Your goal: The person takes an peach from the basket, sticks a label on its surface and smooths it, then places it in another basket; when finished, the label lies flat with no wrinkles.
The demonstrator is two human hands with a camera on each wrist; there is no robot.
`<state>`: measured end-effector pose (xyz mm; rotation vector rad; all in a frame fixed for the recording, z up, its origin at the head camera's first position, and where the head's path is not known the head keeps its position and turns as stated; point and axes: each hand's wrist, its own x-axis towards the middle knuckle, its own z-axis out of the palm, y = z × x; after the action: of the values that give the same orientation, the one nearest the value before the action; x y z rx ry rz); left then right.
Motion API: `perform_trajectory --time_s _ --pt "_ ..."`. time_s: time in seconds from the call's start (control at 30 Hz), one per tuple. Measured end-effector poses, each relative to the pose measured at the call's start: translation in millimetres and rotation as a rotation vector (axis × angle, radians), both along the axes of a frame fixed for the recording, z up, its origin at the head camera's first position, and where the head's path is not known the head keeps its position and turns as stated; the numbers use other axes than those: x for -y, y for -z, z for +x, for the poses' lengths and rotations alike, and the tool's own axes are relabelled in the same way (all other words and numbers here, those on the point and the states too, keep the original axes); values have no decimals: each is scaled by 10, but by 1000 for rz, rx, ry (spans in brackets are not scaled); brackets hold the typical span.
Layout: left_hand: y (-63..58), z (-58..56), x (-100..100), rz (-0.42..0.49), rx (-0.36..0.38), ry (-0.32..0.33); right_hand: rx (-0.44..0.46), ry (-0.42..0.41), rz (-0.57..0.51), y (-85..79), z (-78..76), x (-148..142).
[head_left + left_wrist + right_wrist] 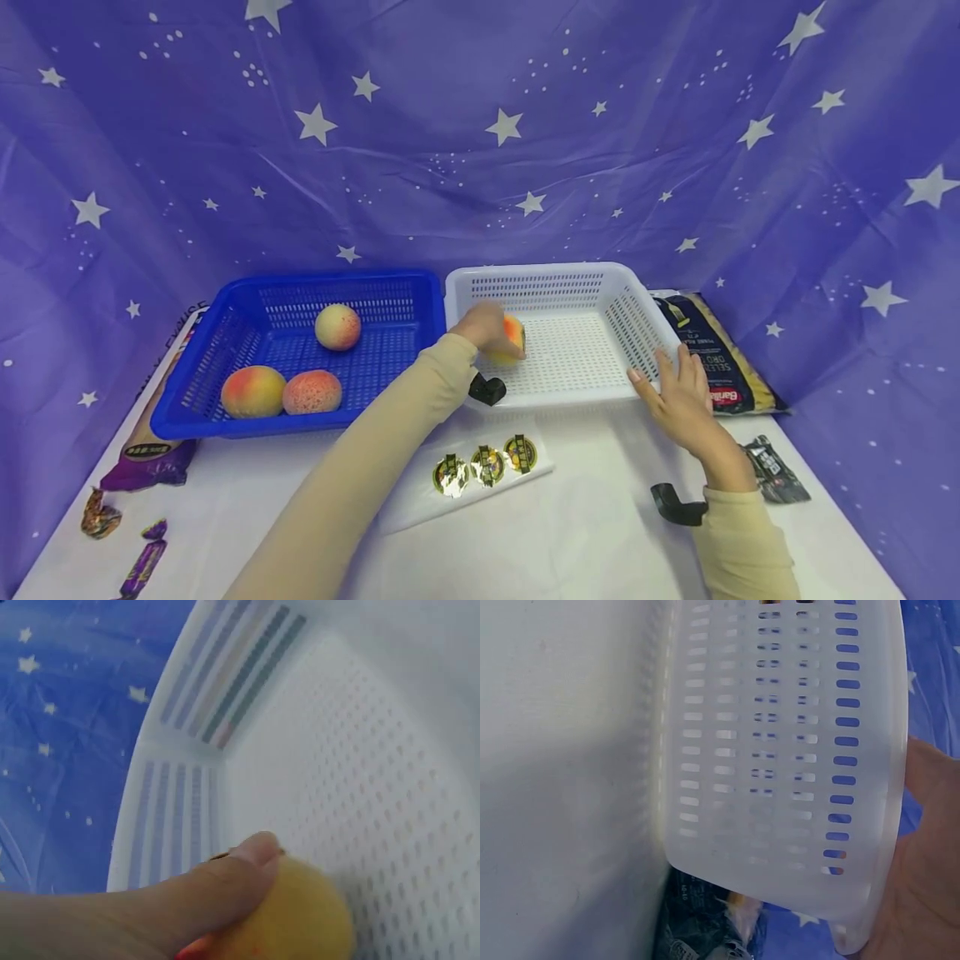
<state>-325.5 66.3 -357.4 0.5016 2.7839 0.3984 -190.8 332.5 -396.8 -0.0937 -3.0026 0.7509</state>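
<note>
so the left hand (486, 325) had a peach (513, 332) gripped, thumb over it, low inside the white basket (540, 271) near its left wall. right hand (684, 404) rested on that basket's front right corner, fingers loosely spread. blue basket (390, 333) held three others.

Peach (304, 915) partly behind L hand (487, 325), partly out of L-wrist view at btm, & blk pkt (778, 477) print illegible

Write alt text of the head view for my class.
A person's left hand grips a yellow-red fruit inside a white basket; the right hand touches its near right corner. A blue basket alongside holds three round fruits.
</note>
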Motion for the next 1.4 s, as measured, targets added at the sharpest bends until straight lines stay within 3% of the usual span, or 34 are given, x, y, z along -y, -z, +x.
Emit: perform_trajectory --time_s 0.3,0.5,0.63,0.7,0.77,0.87,0.93,1.03,1.1,1.17,1.23,1.3,1.4 --pt "57 13 18 -70 -53 -4 19 2 -7 21 -15 -7" --pt "37 27 2 -179 -95 -41 8 -4 -11 11 -48 13" --pt "-79 63 106 -94 -46 -68 6 -9 -23 3 -57 40" --pt "-191 150 222 20 -24 -70 15 -5 -24 12 -50 47" --pt "-342 307 384 130 -27 -64 19 1 -19 25 -34 46" --pt "-543 647 721 291 -54 -45 8 18 -11 27 -1 37" --pt "-582 914 1016 376 -59 -52 11 27 -16 40 24 37" --pt "-442 1321 1529 484 30 -114 24 31 -17 73 60 50" --pt "-274 1556 1859 558 146 -202 30 27 -16 87 85 52" --pt "-79 1717 2127 630 249 -316 19 27 -7 88 95 45" --pt "112 1807 2322 700 297 -437 6 25 -5 86 91 36" --pt "284 1831 2446 763 294 -542 -2 21 -10 85 71 33" --pt "517 1787 2559 860 244 -625 -6 11 -17 88 15 50"
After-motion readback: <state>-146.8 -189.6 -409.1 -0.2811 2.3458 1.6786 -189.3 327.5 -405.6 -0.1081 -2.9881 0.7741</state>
